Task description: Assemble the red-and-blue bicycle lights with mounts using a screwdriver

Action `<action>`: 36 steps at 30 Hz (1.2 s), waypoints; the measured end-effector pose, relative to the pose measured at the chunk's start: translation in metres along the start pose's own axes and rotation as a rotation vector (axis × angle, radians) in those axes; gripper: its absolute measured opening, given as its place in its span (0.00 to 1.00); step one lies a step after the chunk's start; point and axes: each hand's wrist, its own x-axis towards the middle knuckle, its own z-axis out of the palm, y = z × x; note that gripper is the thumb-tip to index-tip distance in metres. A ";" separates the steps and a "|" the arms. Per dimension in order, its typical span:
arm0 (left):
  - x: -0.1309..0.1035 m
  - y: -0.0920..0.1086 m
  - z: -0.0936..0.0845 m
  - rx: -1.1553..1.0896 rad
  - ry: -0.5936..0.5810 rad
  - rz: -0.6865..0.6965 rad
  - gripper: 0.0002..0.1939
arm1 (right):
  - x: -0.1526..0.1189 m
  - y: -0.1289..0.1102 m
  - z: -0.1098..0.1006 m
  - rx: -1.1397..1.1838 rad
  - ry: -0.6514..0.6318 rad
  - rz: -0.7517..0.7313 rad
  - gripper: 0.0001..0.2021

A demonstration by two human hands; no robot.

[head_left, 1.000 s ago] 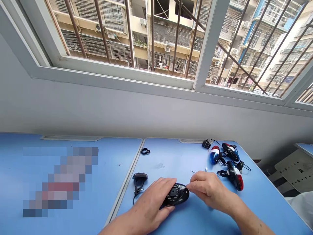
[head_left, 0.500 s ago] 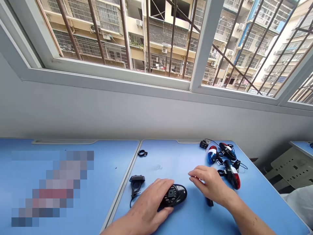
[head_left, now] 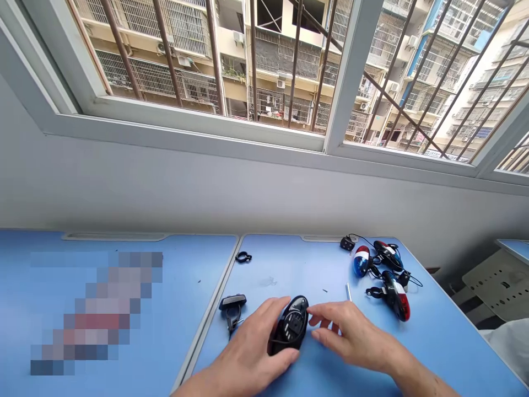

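Note:
My left hand [head_left: 256, 350] grips a black oval bike horn [head_left: 294, 325] by its left side, with the thumb at the near end. The horn's slotted underside faces up, and a thin cable runs over it. My right hand [head_left: 351, 333] is at the horn's right edge, fingers curved and apart, holding nothing; I cannot tell whether the fingertips touch it. Beyond the right hand a thin metal shaft [head_left: 349, 291] sticks out on the table, its other end hidden. Left of the left hand lies a black button unit [head_left: 232, 301] with a bracket, partly covered.
Several bike horns in red, white and blue, one of them the near horn [head_left: 395, 296], lie at the right with cables and a small black switch [head_left: 347, 243]. A black clamp ring [head_left: 243, 257] lies near the table seam. A tiny dark piece [head_left: 325, 290] lies mid-table.
The horn has turned so its far end points away from me. My right hand has moved left and nearer to it, uncovering the metal shaft and the tiny dark piece.

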 end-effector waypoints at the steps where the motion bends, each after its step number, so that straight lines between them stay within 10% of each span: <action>1: -0.001 0.004 -0.002 -0.031 -0.031 -0.008 0.29 | 0.000 0.000 0.001 0.029 0.009 0.004 0.12; 8: -0.005 0.002 -0.003 -0.125 -0.091 -0.030 0.37 | -0.002 0.010 0.007 0.108 0.031 0.006 0.29; 15: -0.006 0.004 -0.007 0.048 -0.148 -0.154 0.25 | -0.003 0.004 0.020 -0.103 -0.024 0.004 0.51; 27: 0.002 0.007 -0.015 0.125 0.015 -0.036 0.13 | -0.001 0.011 0.021 -0.140 -0.015 -0.091 0.43; 36: 0.001 -0.022 -0.005 0.236 -0.089 0.120 0.43 | 0.006 0.019 0.022 -0.133 -0.009 -0.254 0.45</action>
